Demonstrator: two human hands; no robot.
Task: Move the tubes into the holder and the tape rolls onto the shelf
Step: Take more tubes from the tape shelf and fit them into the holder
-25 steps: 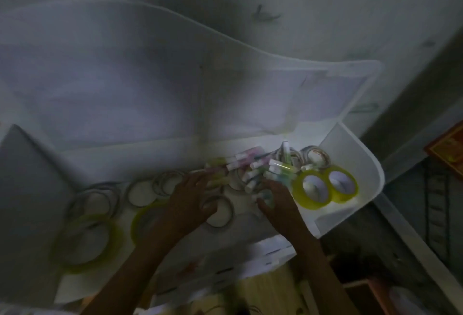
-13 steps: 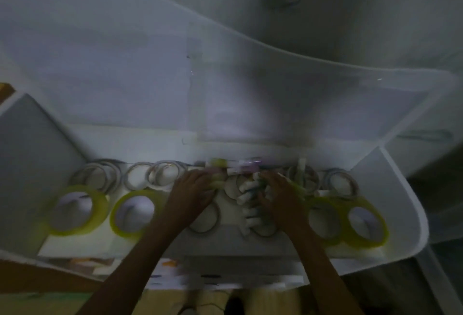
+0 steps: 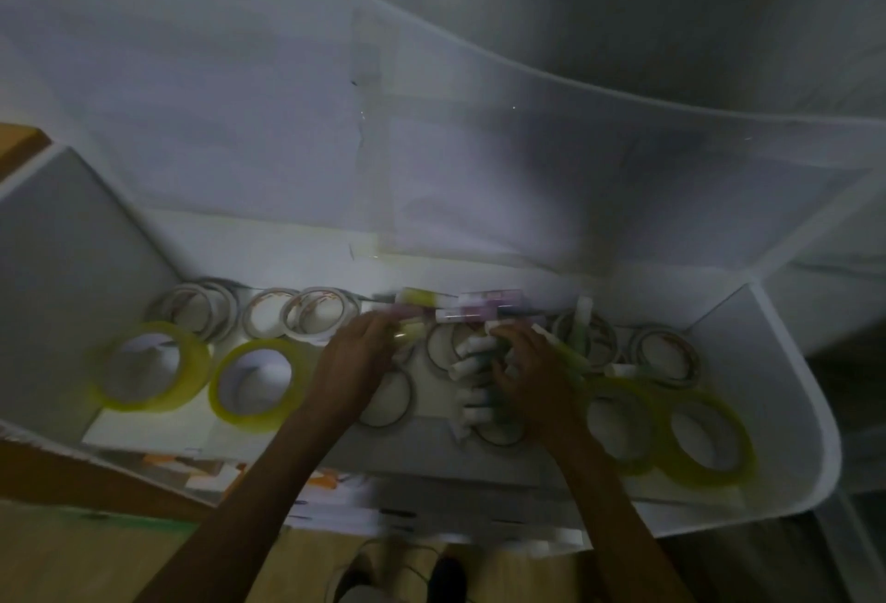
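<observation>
A: The view sits closer over the white shelf (image 3: pixel 786 363) than half a second back, and both hands have barely shifted, still buried in the heap of tubes (image 3: pixel 472 365) at mid-shelf.

B: Count it off for me.

A: Four yellow tape rolls: two out beyond the left hand (image 3: pixel 357 363), the far one (image 3: pixel 152 368) and the nearer one (image 3: pixel 258 384), and two beyond the right hand (image 3: pixel 532 375), one (image 3: pixel 618 425) touching the wrist side and the outer one (image 3: pixel 708 439) overlapping it. Thin pale rolls (image 3: pixel 307 315) lie in a row behind the left hand, more (image 3: pixel 664 353) behind the right; they overlap and blur, so I can't give a number. Same for the tubes: a dozen or so, too smeared to count.

B: And the hands?

A: Both forearms reach in from below, palms down. The left hand's fingers are curled on a yellowish tube (image 3: pixel 412 328) at the heap's left edge. The right hand is spread over several white-capped tubes, fingers bent into them; whether it truly clamps any, I can't tell. The hands stay apart, the heap between them. A pink-labelled tube (image 3: pixel 489 300) lies just past both sets of fingertips.
</observation>
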